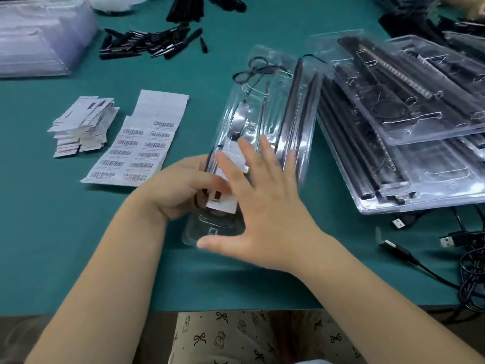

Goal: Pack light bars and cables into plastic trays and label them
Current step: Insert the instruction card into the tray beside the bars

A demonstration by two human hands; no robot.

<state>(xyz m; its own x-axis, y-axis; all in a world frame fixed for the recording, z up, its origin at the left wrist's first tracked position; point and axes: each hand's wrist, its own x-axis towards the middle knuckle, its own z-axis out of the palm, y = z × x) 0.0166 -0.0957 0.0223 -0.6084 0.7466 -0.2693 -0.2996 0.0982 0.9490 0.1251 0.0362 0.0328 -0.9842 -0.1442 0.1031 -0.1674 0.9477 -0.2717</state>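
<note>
Right now I count one clear plastic tray (265, 122) in front of me on the green desk (52, 232), lying lengthwise away from me and tilted a little to the right. It is see-through and glossy, with moulded pockets; two dark light bars (294, 101) run along its right side and a thin black cable (252, 70) loops out at its far end. My left hand (181, 187) grips the tray's near left edge, fingers curled around it, and beside those fingers sits one white label (223, 204) on the tray, though blur keeps me from reading it. My right hand (265, 203) lies flat across the tray's near half with fingers spread and straight, holding nothing. To the right, a stack of filled trays (409, 127) rests on the desk; I can make out at least three layers but cannot count them exactly. Near that stack's front edge I see three USB plugs (401, 223) on black leads. On the left lie one barcode sticker sheet (139, 148), with two columns of printed codes, and one untidy pile of small white cards (84, 124). Farther back there is a heap of black parts (149, 43), too many and too blurred to count, and a stack of empty clear trays (42, 38) at the far left.
</note>
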